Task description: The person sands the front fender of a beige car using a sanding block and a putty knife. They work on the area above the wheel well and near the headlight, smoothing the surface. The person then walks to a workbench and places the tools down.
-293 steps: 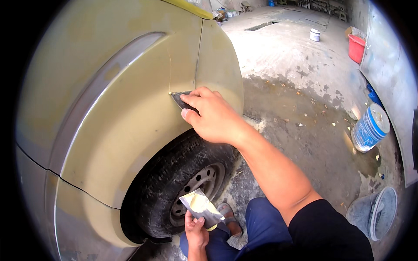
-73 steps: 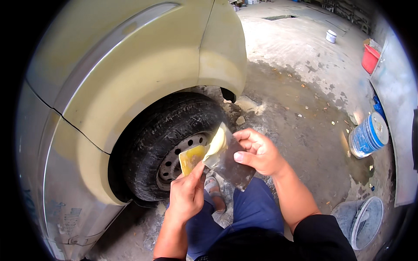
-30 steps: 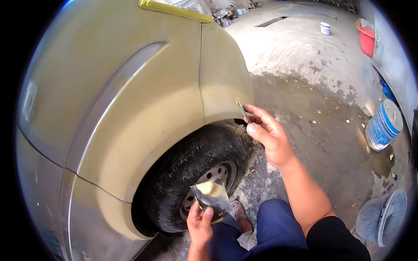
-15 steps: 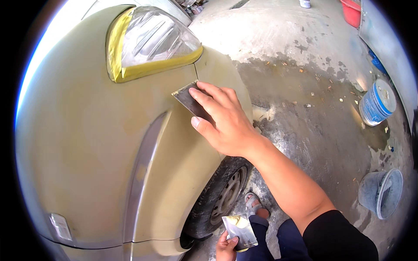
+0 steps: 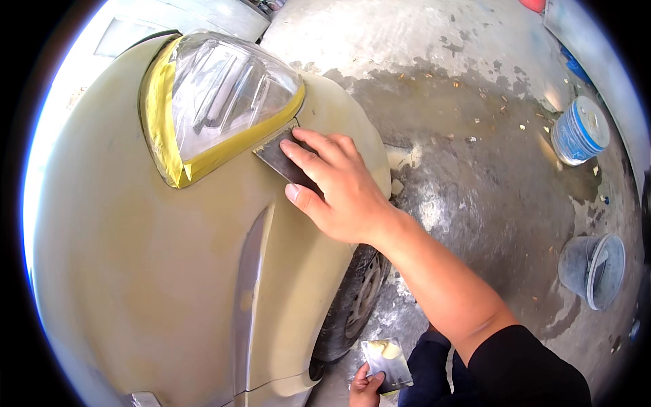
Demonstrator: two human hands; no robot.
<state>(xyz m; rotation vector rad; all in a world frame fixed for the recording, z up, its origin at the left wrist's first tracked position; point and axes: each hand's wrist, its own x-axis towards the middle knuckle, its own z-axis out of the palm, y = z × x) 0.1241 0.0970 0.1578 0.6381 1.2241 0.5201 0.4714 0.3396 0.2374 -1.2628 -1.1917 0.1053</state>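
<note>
Your right hand (image 5: 342, 186) presses the metal spreader (image 5: 283, 159) against the putty-coated fender (image 5: 169, 271) below the taped headlight (image 5: 217, 95), while your left hand (image 5: 366, 390) grips a filler-loaded mixing plate (image 5: 385, 363), so spreading looks unfinished.

The right hand (image 5: 339, 186) reaches far forward on an outstretched arm, bare forearm running back to a dark sleeve, palm down, fingers (image 5: 315, 146) extended flat and pressing, thumb spread. The left hand (image 5: 366, 388) sits low near the body, fingers curled in a grip.
</note>
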